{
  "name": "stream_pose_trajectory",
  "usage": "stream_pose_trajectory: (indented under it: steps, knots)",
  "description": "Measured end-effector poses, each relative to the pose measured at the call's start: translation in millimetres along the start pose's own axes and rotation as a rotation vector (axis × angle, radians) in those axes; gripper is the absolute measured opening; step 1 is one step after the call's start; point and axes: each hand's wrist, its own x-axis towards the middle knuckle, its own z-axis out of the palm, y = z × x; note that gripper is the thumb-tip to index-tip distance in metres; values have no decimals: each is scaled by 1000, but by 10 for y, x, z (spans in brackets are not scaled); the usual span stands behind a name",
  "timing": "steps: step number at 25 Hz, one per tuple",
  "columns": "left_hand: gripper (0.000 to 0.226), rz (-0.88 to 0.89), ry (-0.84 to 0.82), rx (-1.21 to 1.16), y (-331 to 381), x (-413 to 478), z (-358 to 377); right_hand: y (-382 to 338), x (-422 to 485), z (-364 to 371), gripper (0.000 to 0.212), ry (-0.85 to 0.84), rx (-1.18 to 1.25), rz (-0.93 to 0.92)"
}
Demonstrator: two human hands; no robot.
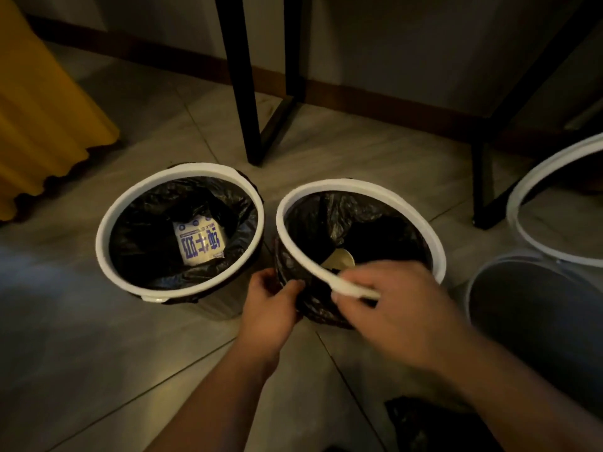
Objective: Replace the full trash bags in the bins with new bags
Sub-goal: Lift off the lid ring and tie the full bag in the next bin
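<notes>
The right hand (401, 308) is curling its fingers (346, 300) round the white bin ring (359, 186) at its near edge. The left hand (270, 305) is pinching the black trash bag (326, 216) by its overhang just beneath. Lifting the ring clear is probably coming next.

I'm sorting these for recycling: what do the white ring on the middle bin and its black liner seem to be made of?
White ring: probably rigid plastic with a smooth matte finish and an even moulded band. Black liner: thin plastic film, glossy, with crinkled folds that catch the light.
</notes>
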Motion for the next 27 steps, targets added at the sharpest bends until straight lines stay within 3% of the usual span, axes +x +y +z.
stream_pose_trajectory:
  steps: [5, 9, 11, 17, 20, 27]
  knots:
    - [28, -110, -99, -161, 120, -94, 18, -171, 366, -864, 27, 269, 104, 14]
    - [25, -68, -91, -148, 72, -78, 53, -116, 639, -1374, 28, 286, 202, -114]
    - [22, -28, -68, -111, 64, -54, 56, 40, 754, -1536, 26, 408, 158, -151]
    - [16, 124, 56, -34, 51, -89, 73, 706, 951, -1448, 24, 729, 112, 54]
    - [15, 145, 73, -88, 63, -123, 40, 924, 934, -1257, 31, 775, 172, 124]
    - [20, 179, 39, -28, 123, -224, -28, 1164, 952, -962, 40, 693, 194, 292]
